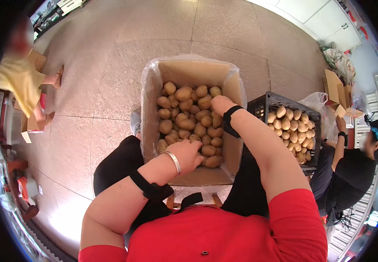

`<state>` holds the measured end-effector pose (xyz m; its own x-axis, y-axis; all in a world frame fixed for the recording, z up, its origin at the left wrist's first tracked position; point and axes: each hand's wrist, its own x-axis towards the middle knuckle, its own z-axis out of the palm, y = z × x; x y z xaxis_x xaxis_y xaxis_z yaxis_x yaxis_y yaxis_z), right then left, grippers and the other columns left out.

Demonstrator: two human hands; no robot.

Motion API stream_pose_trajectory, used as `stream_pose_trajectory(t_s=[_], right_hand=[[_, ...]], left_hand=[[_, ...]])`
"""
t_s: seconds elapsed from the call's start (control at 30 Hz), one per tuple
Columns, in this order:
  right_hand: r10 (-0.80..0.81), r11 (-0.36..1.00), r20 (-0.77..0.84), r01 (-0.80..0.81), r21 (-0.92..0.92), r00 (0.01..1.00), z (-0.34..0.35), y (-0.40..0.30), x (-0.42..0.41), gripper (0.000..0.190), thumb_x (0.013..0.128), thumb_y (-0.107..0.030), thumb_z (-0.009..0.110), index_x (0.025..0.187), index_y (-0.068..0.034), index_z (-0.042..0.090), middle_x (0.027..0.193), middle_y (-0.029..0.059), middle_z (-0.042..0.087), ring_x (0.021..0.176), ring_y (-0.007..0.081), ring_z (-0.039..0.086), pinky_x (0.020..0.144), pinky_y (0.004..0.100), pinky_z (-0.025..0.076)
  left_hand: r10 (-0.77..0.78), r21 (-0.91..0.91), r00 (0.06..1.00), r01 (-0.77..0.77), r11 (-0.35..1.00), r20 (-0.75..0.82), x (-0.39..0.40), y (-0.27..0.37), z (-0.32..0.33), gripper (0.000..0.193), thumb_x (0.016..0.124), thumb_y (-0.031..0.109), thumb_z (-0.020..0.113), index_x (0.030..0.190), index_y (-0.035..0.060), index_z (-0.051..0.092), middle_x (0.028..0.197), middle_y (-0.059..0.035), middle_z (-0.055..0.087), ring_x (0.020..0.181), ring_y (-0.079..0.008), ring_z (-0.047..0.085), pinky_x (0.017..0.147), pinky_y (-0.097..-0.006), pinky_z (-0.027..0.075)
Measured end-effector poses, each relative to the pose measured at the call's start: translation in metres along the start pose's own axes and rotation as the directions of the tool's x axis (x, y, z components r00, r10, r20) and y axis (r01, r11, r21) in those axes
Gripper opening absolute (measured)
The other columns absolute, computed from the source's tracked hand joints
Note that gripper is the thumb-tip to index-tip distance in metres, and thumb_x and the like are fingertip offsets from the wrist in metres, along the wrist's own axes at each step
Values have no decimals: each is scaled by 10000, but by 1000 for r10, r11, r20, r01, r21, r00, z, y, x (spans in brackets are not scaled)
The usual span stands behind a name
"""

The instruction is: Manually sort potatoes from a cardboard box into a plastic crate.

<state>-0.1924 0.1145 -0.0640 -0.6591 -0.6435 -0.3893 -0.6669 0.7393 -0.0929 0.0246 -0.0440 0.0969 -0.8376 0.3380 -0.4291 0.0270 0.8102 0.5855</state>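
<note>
A cardboard box [189, 69] lined with clear plastic stands between my knees, with many brown potatoes [187, 124] heaped in it. My left hand [189, 154], wearing a silver bangle [175, 162], is low over the near part of the heap, its fingers bent down among the potatoes. At the box's right side, my right hand [221, 104] reaches down to the potatoes by the wall. Its fingertips are hidden behind the hand. Whether either hand grips a potato is not clear. Dark bands [232, 120] are strapped around both forearms.
A black plastic crate [257, 105] of potatoes stands right of the box. Beyond it sits a person in black [353, 177], near open cartons [335, 86] and plastic bags [313, 100]. Another person in yellow [20, 80] is at the far left. White cabinets [326, 23] line the back.
</note>
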Motion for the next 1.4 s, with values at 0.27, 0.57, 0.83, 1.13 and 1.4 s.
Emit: stream_pose_trajectory(t_s=[0.27, 0.57, 0.83, 1.13, 1.4], right_hand=[[39, 995, -234, -60, -85, 971, -22, -11, -9, 191, 791, -67, 520, 891, 20, 658, 992, 190, 614, 965, 327, 592, 822, 397, 499], [112, 889, -374, 76, 452, 920, -122, 18, -50, 152, 744, -166, 615, 804, -31, 652, 797, 192, 636, 788, 340, 621, 713, 388, 494], [330, 862, -376, -114, 494, 866, -149, 113, -206, 229, 737, -197, 642, 869, -10, 637, 816, 195, 643, 778, 326, 631, 699, 385, 491], [510, 817, -19, -477, 325, 860, -7, 134, -353, 275, 713, -224, 681, 848, 8, 619, 835, 225, 628, 819, 372, 613, 703, 438, 488], [576, 689, 150, -576, 440, 803, 29, 121, -341, 392, 667, -197, 708, 962, 5, 548, 892, 217, 620, 866, 389, 594, 742, 452, 471]], left_hand=[[-18, 28, 1000, 17, 999, 23, 4, 2, 0, 405, 841, 301, 544, 1164, 60, 509, 998, -213, 594, 932, -372, 584, 827, -439, 464], [-44, 57, 997, 41, 998, 64, 9, -1, -4, 444, 840, 336, 541, 1187, 60, 515, 976, -218, 618, 934, -380, 585, 831, -444, 462], [-44, 90, 993, 34, 995, 109, 18, -10, 2, 473, 836, 339, 553, 1207, 50, 508, 1014, -226, 619, 974, -365, 587, 858, -424, 459], [-54, 91, 991, 43, 995, 123, 20, -3, 0, 484, 834, 319, 538, 1230, 45, 495, 994, -233, 622, 955, -371, 588, 840, -419, 469], [-79, 129, 987, 61, 990, 140, 28, -9, 6, 496, 843, 330, 547, 1246, 49, 478, 967, -227, 624, 926, -377, 593, 809, -421, 472]])
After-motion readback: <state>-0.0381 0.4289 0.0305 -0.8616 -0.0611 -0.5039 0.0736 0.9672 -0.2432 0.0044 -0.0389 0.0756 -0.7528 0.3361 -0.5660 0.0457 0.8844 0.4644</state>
